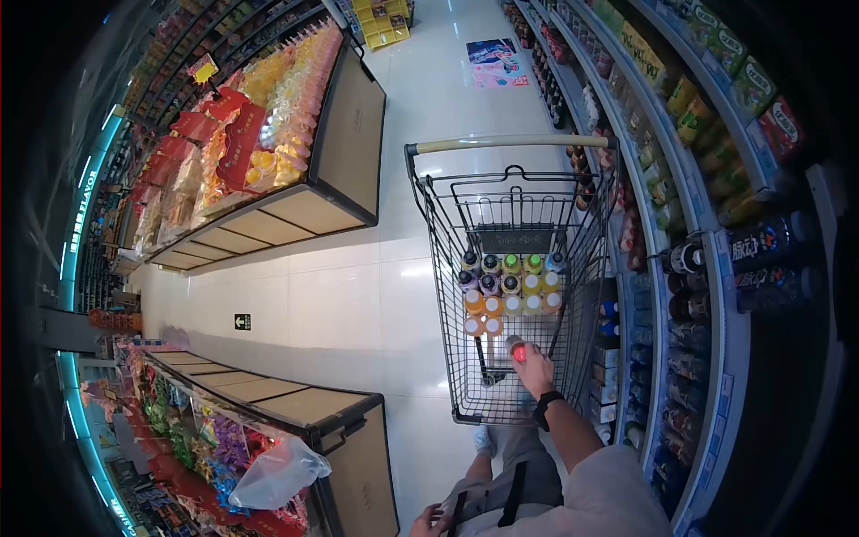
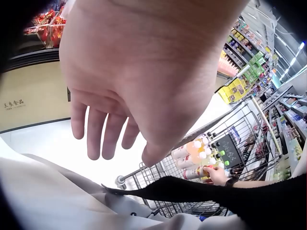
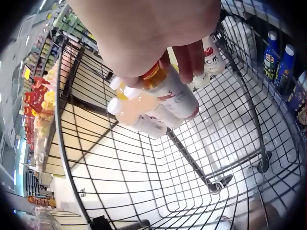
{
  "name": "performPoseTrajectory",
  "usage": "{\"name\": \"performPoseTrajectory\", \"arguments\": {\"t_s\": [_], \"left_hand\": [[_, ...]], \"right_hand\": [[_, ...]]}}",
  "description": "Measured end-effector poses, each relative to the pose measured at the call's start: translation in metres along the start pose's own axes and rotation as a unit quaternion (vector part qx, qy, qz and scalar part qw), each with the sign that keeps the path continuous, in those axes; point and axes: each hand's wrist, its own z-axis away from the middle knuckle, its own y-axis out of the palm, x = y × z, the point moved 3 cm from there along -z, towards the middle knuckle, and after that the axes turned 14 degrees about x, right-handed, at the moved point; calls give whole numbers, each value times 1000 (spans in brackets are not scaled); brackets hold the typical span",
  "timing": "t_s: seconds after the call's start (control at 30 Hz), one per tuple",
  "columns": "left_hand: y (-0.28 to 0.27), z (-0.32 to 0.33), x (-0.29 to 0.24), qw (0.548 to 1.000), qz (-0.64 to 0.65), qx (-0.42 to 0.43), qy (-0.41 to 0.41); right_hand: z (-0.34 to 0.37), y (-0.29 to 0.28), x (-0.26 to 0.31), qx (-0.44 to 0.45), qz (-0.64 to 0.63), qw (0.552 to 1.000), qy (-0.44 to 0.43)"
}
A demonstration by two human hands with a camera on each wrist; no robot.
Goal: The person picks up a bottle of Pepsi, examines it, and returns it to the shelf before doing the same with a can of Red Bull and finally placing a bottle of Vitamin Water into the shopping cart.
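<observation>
Two hands, apart: the right hand (image 1: 537, 372) grips a red-capped bottle (image 3: 176, 98) inside the cart (image 1: 510, 141), just near of the standing bottles (image 1: 513, 305); whether it touches the cart floor cannot be told. Left hand (image 2: 129, 72) hangs at near left, fingers relaxed. Shelves (image 1: 729, 268) line the right; display stands (image 1: 349, 134), left.

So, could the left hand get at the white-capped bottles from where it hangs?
Probably not without reaching over: the left hand hangs outside the wire cart; the white-capped bottles stand inside it, though its top is open.
</observation>
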Motion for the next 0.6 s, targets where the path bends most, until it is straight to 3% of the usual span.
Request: {"name": "performPoseTrajectory", "arguments": {"t_s": [0.03, 0.1, 0.17, 0.3, 0.43, 0.5, 0.6], "left_hand": [[-4, -1, -15, 1000, 4, 23, 0], [-15, 2, -45, 999, 15, 30, 17], [-34, 5, -56, 992, -119, 43, -30], [-66, 3, -52, 979, -187, 49, 70], [-92, 14, -65, 946, -267, 113, 147], [-100, 24, -83, 929, -279, 154, 188], [-95, 49, -122, 862, -366, 180, 301]], "right_hand": [[21, -7, 4, -11, 3, 1000, 1], [67, -20, 13, -80, -93, 989, -82], [107, -36, 27, -107, -100, 983, -106], [210, -76, 74, -136, -152, 973, -112], [315, -86, 108, -241, -133, 944, -184], [367, -78, 119, -309, -86, 931, -172], [449, -78, 140, -370, -254, 880, -155]]}}
